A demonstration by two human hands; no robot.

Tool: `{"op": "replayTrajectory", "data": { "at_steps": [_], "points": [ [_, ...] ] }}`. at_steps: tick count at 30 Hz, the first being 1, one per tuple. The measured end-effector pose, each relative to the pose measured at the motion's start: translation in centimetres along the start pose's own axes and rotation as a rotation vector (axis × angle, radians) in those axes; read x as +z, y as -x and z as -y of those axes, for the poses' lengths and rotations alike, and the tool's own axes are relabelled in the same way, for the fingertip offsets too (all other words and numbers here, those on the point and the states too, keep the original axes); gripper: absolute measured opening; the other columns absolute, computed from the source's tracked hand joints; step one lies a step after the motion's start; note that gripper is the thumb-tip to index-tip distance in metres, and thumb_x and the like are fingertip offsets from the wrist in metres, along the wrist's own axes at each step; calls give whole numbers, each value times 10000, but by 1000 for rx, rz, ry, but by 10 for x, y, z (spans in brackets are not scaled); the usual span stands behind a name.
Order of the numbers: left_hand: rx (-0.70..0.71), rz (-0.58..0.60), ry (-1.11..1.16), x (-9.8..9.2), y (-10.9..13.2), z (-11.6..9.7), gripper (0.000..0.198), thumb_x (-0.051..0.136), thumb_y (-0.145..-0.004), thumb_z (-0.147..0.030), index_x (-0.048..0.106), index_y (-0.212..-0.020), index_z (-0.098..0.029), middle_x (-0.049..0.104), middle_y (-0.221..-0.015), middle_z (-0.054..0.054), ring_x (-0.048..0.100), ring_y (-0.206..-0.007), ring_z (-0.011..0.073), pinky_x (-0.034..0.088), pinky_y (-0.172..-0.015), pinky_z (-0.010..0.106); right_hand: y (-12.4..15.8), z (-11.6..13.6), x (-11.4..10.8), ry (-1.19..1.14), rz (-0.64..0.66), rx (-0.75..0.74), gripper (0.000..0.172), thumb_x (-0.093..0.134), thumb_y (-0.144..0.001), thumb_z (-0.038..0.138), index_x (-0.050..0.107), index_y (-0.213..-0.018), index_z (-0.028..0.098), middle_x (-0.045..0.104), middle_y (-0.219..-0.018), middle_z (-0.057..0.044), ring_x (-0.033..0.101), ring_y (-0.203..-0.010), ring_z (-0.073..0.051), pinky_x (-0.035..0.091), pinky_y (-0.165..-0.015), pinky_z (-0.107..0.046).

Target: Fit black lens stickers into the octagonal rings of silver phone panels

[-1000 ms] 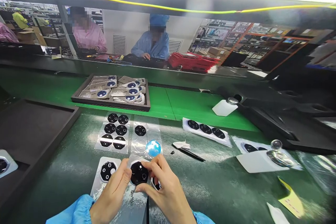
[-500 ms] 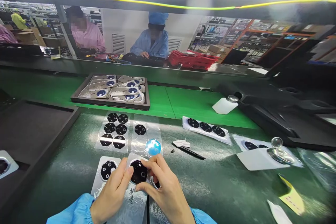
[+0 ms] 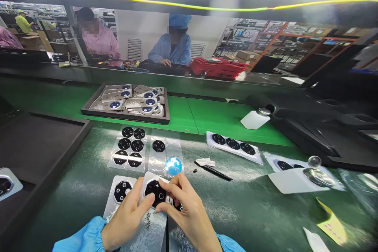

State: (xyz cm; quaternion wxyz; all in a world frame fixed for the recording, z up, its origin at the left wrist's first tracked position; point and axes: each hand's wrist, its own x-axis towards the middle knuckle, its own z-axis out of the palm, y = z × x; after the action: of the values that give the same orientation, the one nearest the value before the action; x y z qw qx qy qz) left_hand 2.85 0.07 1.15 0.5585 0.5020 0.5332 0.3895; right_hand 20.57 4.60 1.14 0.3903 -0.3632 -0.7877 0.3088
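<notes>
The black lens piece (image 3: 156,193) is being seated on the silver cover (image 3: 150,220); left hand (image 3: 126,220) and right hand (image 3: 189,216) pinch it, and pressing it flat likely comes next.

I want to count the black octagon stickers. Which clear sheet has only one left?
The clear sheet on the right of the pair, just beyond the hands, holds a single black octagon. The sheet beside it holds six.

So there's a glossy black octagonal camera lens cover (image 3: 156,192) sitting flat in the raised camera bump of a silvery phone back cover (image 3: 147,216), which lies face-up on the green mat, with a twin silvery back cover (image 3: 119,195) just beside it on the left.
</notes>
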Motion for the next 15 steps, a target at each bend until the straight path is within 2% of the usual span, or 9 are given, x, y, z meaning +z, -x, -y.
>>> {"op": "replayTrajectory", "data": {
  "at_steps": [4, 7, 11, 13, 15],
  "points": [
    [-134, -41, -13, -1, 2, -3, 659, 487, -950, -560, 379, -1483, -188, 324, -1602, 89, 171, -1507, 318, 149, -1234, 450, -1, 0, -3, 11, -7, 4, 217, 697, -876, 322, 677, -1075, 236, 488, -847, -15, 515, -719, -161, 452, -579, -261],
    [-103, -47, -6, -2, 2, -9, 618, 465, -960, -543, 418, -1471, -198, 398, -1566, 69, 211, -1498, 311, 203, -1225, 431, -2, -3, -5, -79, -17, 73, 207, 634, -920, 343, 687, -1105, 266, 507, -858, -16, 517, -708, -150, 451, -588, -250],
    [-106, -115, 33, -3, 2, -15, 569, 465, -970, -509, 463, -1452, -205, 477, -1515, 53, 292, -1471, 294, 268, -1204, 404, -3, -7, -5, -257, -102, 302, 255, 582, -937, 386, 662, -1134, 244, 563, -895, -30, 562, -756, -155, 471, -641, -254],
    [-101, -125, 53, -4, 2, -15, 548, 463, -974, -502, 486, -1437, -209, 500, -1496, 50, 296, -1468, 290, 288, -1192, 399, -4, -7, -3, -420, -50, 433, 322, 575, -927, 459, 644, -1118, 209, 596, -855, -32, 588, -727, -156, 472, -617, -256],
    [-87, -132, 73, -4, 0, -12, 517, 464, -974, -502, 524, -1403, -221, 529, -1470, 46, 310, -1459, 284, 317, -1171, 394, -5, -5, -2, -612, 58, 518, 377, 572, -916, 516, 628, -1075, 179, 603, -752, -9, 581, -615, -133, 462, -571, -247]
  ]
}}
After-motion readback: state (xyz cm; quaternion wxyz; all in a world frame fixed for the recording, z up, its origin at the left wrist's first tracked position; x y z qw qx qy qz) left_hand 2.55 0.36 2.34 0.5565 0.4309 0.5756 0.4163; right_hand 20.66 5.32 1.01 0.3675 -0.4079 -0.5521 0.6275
